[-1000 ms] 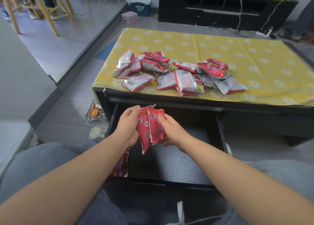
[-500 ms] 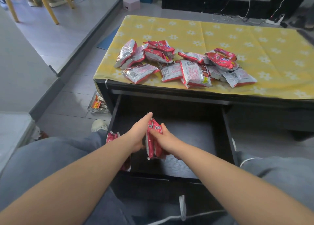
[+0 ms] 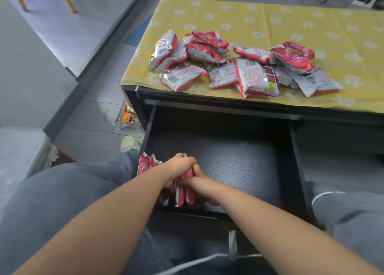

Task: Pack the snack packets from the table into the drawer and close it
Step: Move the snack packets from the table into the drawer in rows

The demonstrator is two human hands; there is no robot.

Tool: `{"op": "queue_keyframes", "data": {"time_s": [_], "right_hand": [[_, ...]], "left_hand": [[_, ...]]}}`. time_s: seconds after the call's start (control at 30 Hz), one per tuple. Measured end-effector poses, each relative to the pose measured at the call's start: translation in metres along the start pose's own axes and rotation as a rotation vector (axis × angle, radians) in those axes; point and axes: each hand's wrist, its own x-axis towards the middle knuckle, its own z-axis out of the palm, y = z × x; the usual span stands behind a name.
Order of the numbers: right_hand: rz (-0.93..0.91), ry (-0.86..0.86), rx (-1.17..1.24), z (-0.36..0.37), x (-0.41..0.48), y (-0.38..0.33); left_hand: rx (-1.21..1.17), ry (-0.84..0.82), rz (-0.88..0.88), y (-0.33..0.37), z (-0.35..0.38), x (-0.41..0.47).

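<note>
Loose grey-blue trousers [image 3: 62, 191] covered both legs. White drawstring cord [image 3: 232, 243] lay across the lap. Both forearms [image 3: 124, 222], left grip [image 3: 180, 166] and right grip [image 3: 202, 184] were bare.

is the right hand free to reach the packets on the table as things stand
Probably not yet: the right hand, with the left hand, grips packets down in the drawer. Once released, the way up to the table pile looks clear.
</note>
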Motion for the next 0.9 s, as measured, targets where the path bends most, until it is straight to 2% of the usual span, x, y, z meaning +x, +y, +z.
{"op": "queue_keyframes", "data": {"time_s": [0.17, 0.23, 0.3, 0.53, 0.8, 0.9], "right_hand": [[-0.005, -0.014, 0.074, 0.014, 0.007, -0.003], [-0.017, -0.041, 0.069, 0.022, 0.009, -0.004], [-0.021, -0.036, 0.02, 0.034, 0.013, -0.008], [0.023, -0.045, 0.02, 0.05, 0.013, -0.021], [-0.133, 0.075, 0.025, 0.037, 0.008, -0.02], [-0.134, 0.053, -0.05, 0.026, 0.003, -0.024]], "left_hand": [[0.636, 0.21, 0.22, 0.004, -0.017, 0.01], [0.88, 0.252, 0.304, 0.003, -0.024, 0.01], [1.028, 0.247, 0.313, 0.002, -0.03, 0.008], [1.03, 0.22, 0.256, 0.004, -0.036, 0.007], [1.033, 0.298, 0.309, 0.006, -0.034, -0.004], [1.02, 0.328, 0.334, 0.007, -0.035, -0.007]]}}
